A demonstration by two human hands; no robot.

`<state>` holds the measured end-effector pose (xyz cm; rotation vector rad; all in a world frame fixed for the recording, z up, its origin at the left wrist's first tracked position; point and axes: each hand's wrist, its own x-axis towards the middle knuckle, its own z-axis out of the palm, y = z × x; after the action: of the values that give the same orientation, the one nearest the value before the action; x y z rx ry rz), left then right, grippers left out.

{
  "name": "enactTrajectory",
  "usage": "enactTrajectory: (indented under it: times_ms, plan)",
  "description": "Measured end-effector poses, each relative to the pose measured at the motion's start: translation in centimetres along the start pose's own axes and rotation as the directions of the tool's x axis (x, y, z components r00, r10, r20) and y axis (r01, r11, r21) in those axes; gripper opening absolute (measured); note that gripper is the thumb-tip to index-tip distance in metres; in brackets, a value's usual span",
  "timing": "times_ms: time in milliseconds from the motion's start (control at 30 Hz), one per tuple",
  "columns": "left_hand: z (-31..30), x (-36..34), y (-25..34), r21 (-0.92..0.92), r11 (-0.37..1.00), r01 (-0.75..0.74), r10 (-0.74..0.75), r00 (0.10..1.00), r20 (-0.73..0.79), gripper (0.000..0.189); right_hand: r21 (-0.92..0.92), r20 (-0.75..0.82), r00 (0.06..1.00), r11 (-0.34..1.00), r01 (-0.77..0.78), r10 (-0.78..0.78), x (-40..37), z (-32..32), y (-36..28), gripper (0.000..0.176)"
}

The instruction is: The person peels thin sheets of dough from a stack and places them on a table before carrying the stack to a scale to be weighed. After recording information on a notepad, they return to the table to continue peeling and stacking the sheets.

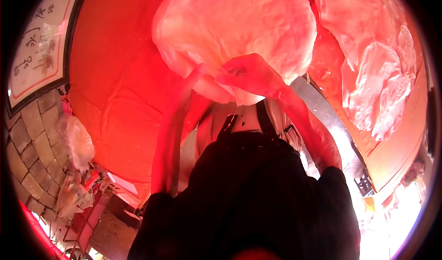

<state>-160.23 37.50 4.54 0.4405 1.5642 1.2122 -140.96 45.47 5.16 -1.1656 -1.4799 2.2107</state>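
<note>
A large, round, pale sheet (pixel 239 25) with a soft, uneven surface fills the top middle of the head view. Its lower edge is folded and bunched between my hands. My left hand (pixel 202 82) grips this edge from the left, thumb up, with the other fingers partly hidden in the fold. On the right, my right hand (pixel 253 75) is bent inward, its thumb and fingertips pinched at the same edge. Strong red light blurs the line between skin and sheet.
More pale, crumpled sheets (pixel 377 80) lie on the red cloth (pixel 115 89) at right. A framed sign with handwriting (pixel 41 43) is at upper left. Clear plastic bags (pixel 78 142) and paving bricks (pixel 34 154) show at lower left. Bright glare covers the lower right.
</note>
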Motion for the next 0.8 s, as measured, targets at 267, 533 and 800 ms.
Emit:
enactTrajectory:
  times_ms: [267,533,800]
  plan:
    - [-0.7,-0.4,0.8,0.002,0.998,0.055,-0.055,0.989,0.14,0.062,-0.171,-0.078,0.988,0.978,0.116,-0.131,0.8,1.3,1.2,0.012]
    - [-4.7,0.7,-1.4,-0.048,0.983,0.178,-0.154,0.935,0.321,0.052,-0.236,-0.283,0.895,0.929,0.284,-0.346,1.9,1.1,2.0,0.01]
    - [-0.7,-0.6,1.1,-0.047,0.96,0.277,-0.271,0.957,0.102,0.051,-0.28,-0.148,0.926,0.913,0.298,-0.347,1.8,3.3,3.8,0.01]
